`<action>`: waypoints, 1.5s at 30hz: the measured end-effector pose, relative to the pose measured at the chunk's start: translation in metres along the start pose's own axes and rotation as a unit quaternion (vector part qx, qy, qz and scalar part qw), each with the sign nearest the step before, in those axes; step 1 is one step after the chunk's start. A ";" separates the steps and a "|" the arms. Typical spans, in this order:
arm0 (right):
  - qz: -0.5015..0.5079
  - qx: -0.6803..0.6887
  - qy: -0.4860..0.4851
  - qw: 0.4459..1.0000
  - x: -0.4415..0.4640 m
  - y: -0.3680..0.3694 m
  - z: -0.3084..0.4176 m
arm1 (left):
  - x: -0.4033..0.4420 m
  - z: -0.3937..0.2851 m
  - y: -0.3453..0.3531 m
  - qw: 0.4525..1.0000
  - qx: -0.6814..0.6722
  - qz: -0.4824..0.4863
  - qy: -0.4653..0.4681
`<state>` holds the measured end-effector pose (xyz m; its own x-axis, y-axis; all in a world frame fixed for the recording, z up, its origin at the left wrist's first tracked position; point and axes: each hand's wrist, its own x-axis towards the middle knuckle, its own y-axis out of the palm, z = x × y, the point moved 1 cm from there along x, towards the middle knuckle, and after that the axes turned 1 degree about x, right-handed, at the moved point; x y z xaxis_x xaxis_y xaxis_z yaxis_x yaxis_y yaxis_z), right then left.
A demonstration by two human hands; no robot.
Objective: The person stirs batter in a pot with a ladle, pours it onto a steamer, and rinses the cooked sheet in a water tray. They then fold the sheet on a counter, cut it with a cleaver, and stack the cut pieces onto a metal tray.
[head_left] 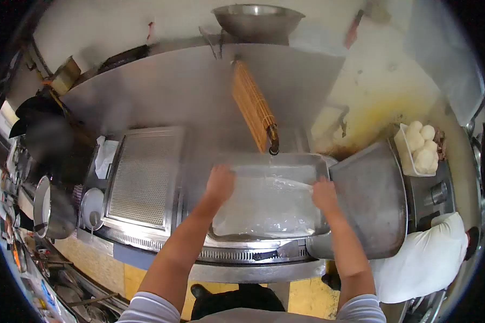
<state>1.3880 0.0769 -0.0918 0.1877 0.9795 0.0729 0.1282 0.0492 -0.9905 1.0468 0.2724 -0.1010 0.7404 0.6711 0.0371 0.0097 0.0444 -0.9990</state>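
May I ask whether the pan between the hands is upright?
Upright: the rectangular metal pan shows its inside, between left hand and right hand.

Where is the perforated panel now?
In the head view, the perforated panel lies left of the left hand, between the white sheet and the metal pan.

i've got both hands [220, 184] [324, 195] at opposite sides of a metal tray [299, 160], beside a perforated panel [141, 177].
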 end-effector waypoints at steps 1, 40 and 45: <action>-0.030 0.048 0.019 0.998 -0.008 -0.014 -0.003 | -0.013 0.002 -0.008 0.999 -0.015 -0.034 -0.003; -0.247 0.503 -0.001 0.828 -0.047 -0.490 0.409 | -0.436 0.392 -0.410 0.747 -0.447 -0.483 -0.094; -0.252 0.474 0.011 0.844 -0.033 -0.479 0.489 | -0.463 0.445 -0.394 0.744 -0.429 -0.495 -0.137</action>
<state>0.8446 0.1162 0.3236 0.3614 0.7844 0.5040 -0.6375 0.6024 -0.4803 0.4009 0.2733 0.2871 -0.0775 0.7546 0.6516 0.9702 0.2075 -0.1249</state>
